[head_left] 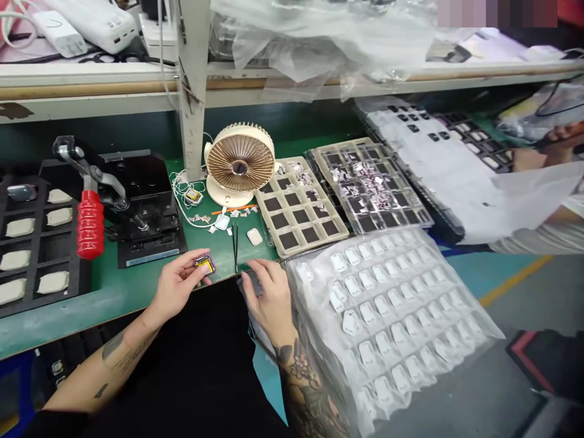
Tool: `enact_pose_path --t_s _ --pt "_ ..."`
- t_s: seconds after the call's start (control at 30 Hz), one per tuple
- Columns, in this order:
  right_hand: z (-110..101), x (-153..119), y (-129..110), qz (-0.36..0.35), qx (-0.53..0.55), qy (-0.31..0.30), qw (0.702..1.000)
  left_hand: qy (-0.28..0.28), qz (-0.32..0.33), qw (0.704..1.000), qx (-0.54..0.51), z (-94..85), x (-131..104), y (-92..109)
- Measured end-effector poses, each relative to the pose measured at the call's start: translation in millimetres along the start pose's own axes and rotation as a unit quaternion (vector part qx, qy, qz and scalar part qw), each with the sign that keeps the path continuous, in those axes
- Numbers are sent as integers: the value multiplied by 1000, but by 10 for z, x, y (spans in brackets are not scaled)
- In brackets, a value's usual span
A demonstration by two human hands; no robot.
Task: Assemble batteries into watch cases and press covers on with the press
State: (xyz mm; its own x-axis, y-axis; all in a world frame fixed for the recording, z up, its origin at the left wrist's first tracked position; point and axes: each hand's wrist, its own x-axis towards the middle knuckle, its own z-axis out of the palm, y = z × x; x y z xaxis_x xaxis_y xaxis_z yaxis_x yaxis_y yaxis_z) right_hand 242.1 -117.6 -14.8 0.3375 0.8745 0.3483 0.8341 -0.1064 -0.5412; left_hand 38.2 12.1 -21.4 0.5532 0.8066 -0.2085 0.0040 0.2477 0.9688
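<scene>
Green workbench point(128, 293); white shelf point(114, 102) above; 1 pale upright post point(192, 121); grey floor point(561, 289), yellow stripe point(517, 279).

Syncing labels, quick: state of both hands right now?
Left hand: closed, holding a small yellow-and-dark part.
Right hand: open, fingers loosely curled near the tweezers; nothing clearly held.

cream fan point(239, 159) beside post point(192, 128) | apparently power bank point(106, 25) on shelf point(100, 91) | plastic sheeting point(328, 39)

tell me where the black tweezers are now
In the head view, the black tweezers lie slightly left of centre on the green bench, in front of the fan and beside a small rounded white piece.
</scene>
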Motion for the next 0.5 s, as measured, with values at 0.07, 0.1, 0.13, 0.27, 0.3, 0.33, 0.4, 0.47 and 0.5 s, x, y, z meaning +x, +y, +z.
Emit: enact_pose_path --t_s 0.07,0.1,0.13,0.27,0.3,0.33,0.4,0.47,0.5 --pt "184 96 22 -3 -57 -30 998 -6 5 999 31 -24 -6 -16" --pt "267 149 43 -1 -82 -43 996 -14 10 998 55 -36 -8 -14" --pt "340 204 66 1 -102 -54 993 -22 21 996 89 -45 -9 -6" --pt "492 351 112 18 -104 -60 993 -41 97 952 288 -48 24 45" --pt "487 332 103 29 -88 -50 994 -35 111 934 337 -41 38 49" --pt "465 272 86 45 -69 -35 996 -24 118 918 378 -35 49 47" --pt "398 8 34 69 -21 -7 997 6 123 894 431 -32 40 19" --pt "349 -442 -29 82 32 -4 996 37 139 877 459 -53 -26 -37" --pt "346 -718 -60 96 58 -12 994 50 163 869 465 -69 -76 -72"
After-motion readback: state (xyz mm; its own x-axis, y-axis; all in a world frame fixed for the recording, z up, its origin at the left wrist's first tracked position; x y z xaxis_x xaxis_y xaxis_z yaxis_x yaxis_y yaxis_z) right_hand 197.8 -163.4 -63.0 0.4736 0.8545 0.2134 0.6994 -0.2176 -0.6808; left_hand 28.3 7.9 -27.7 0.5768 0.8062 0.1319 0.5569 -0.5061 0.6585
